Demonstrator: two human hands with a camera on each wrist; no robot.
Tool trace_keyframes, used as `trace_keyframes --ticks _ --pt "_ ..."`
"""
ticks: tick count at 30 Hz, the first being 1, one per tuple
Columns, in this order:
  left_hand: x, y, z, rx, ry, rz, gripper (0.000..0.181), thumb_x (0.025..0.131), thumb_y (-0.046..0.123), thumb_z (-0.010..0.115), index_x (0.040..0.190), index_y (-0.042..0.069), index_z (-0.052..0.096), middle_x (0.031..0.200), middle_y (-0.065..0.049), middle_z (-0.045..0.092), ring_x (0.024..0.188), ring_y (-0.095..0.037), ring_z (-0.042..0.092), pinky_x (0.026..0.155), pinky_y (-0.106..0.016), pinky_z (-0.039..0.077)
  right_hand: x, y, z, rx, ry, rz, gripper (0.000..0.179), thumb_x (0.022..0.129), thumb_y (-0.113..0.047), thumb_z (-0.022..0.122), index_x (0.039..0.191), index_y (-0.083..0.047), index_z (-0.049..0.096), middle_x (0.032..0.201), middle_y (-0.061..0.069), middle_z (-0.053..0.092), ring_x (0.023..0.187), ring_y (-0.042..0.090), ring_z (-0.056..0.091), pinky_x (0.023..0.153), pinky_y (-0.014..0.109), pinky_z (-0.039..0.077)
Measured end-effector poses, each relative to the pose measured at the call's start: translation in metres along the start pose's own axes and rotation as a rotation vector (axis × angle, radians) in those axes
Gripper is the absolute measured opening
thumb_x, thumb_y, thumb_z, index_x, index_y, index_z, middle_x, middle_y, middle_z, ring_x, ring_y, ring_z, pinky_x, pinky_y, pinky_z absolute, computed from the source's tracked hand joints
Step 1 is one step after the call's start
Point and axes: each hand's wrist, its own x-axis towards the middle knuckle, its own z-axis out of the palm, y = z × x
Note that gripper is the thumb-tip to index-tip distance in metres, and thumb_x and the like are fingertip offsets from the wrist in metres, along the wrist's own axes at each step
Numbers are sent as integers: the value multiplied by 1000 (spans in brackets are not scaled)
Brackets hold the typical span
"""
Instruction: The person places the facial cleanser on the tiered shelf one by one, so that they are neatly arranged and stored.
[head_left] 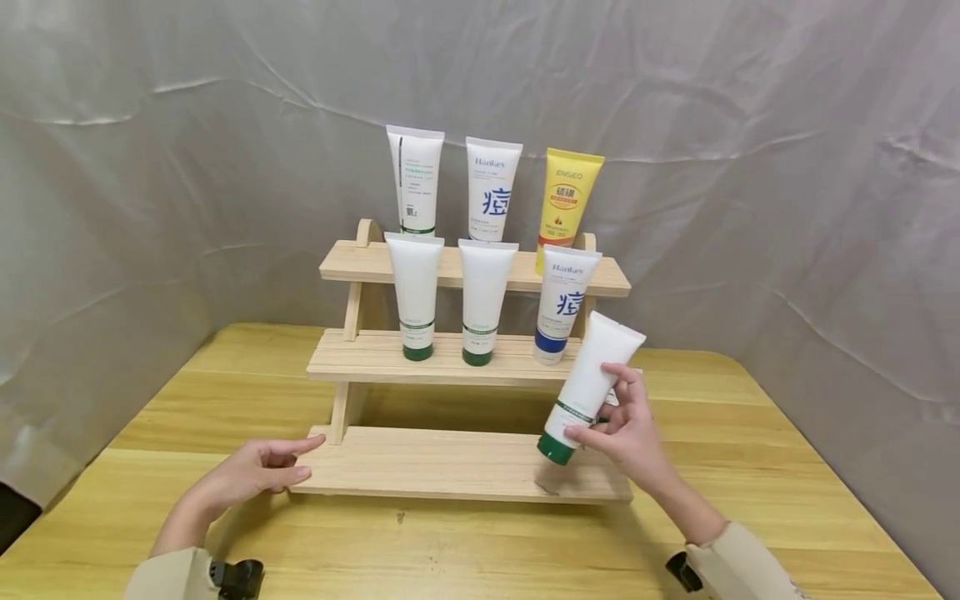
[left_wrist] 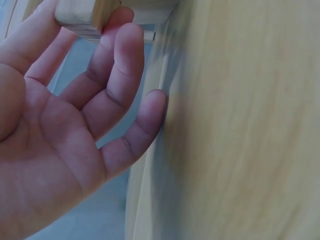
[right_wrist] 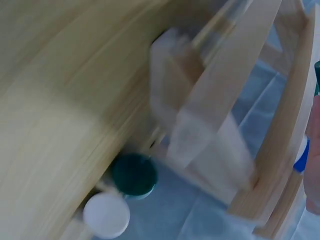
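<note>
A three-tier wooden display rack (head_left: 450, 467) stands on the table. My left hand (head_left: 243, 475) holds the left end of its bottom board, thumb and fingers at the corner; in the left wrist view the fingers (left_wrist: 129, 55) curl at the wood. My right hand (head_left: 626, 425) grips a white squeeze tube (head_left: 592, 375) with a green cap, tilted, in front of the rack's lower right part. In the right wrist view only a strip of fingers (right_wrist: 312, 160) shows at the right edge. The middle tier carries two white green-capped tubes (head_left: 414, 292) and a blue-and-white tube (head_left: 558, 300).
On the top tier stand a white tube (head_left: 417, 179), a blue-lettered white tube (head_left: 491, 187) and a yellow tube (head_left: 567, 196). A green cap (right_wrist: 134, 175) and a white cap (right_wrist: 106, 215) show low in the right wrist view. Grey cloth (head_left: 480, 75) hangs behind the table.
</note>
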Motion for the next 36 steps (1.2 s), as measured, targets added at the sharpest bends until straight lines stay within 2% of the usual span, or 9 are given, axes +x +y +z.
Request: trace_keyframes --ticks 4,9,12,18,23,29,36 --pt "1 -1 1 2 -8 30 49 87 12 57 126 -13 40 64 5 44 56 -5 40 49 -26 40 3 3 15 -35 -18 19 78 62 27 62 125 -5 28 116 16 40 83 19 60 62 33 51" --pt "2 0 0 -16 -8 19 49 88 12 57 127 -13 39 68 4 45 58 -6 40 50 -25 39 6 5 33 -106 -57 29 72 66 22 64 122 2 24 112 24 40 79 20 60 60 35 52" --pt "1 0 -1 -22 -12 27 48 88 10 56 127 -13 39 71 3 46 59 -7 40 51 -25 39 7 8 44 -130 -96 38 69 69 18 66 121 2 25 110 26 40 77 19 60 59 35 52" --pt "1 -3 -2 -33 -15 47 45 88 8 55 125 -13 41 65 5 44 58 -6 42 51 -25 41 12 12 68 -132 -152 51 66 71 12 67 122 -2 27 111 24 41 80 23 60 60 35 51" --pt "1 -4 -2 -41 -19 42 45 88 8 56 125 -13 40 65 4 47 59 -8 44 52 -26 41 17 12 85 -139 -161 76 66 70 12 68 121 -2 29 111 24 42 82 27 59 61 34 51" --pt "1 -3 -2 -49 -22 23 45 88 9 55 126 -11 41 66 4 47 59 -9 43 52 -25 41 20 19 101 -194 -183 42 63 69 12 70 118 1 33 116 23 38 81 33 58 56 34 51" --pt "2 -4 -2 -42 -23 21 46 88 9 56 126 -12 40 65 5 46 59 -8 43 52 -25 40 23 27 121 -227 -176 71 61 69 9 71 118 -3 36 116 15 36 82 31 57 56 32 51"
